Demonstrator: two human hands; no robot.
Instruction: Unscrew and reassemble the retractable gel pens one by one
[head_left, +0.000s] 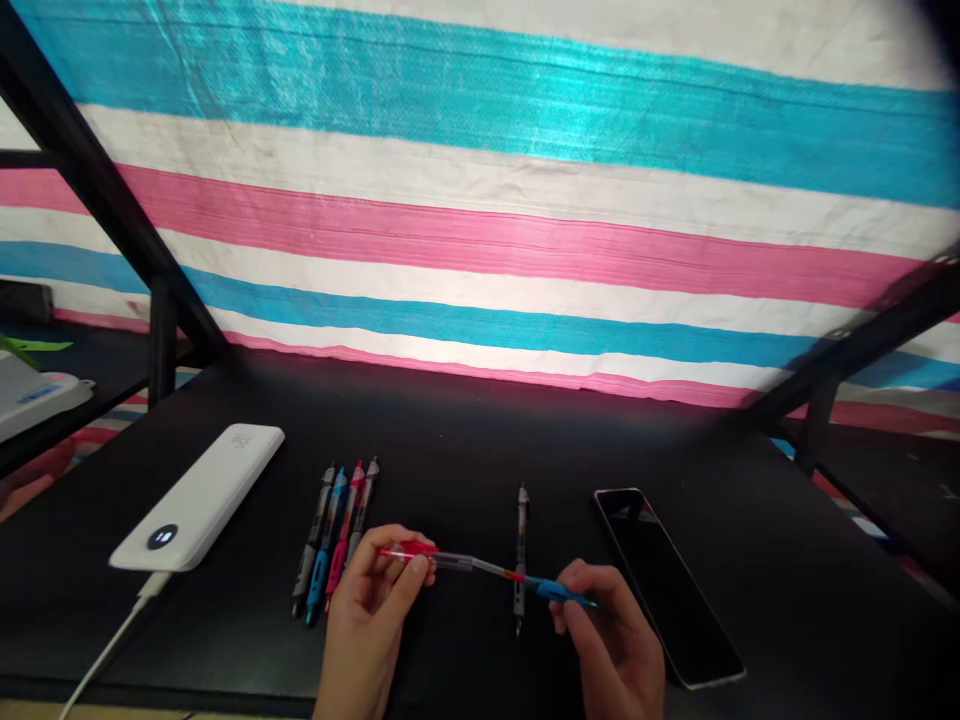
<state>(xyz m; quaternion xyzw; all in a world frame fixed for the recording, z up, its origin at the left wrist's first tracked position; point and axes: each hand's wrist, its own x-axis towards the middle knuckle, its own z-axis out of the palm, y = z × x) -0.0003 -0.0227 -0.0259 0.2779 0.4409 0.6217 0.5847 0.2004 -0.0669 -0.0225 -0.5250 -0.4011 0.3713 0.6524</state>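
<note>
One pen [480,567] between two hands, left hand [371,610] pinching red end, right hand [607,640] pinching blue end.

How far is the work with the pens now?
Looks done: four pens lie side by side on the black table. In hand: the left hand holds the red end of a clear pen, and the right hand pinches its blue grip section; joining or separating, I cannot tell. Probably left: this pen, and the single pen lying apart.
</note>
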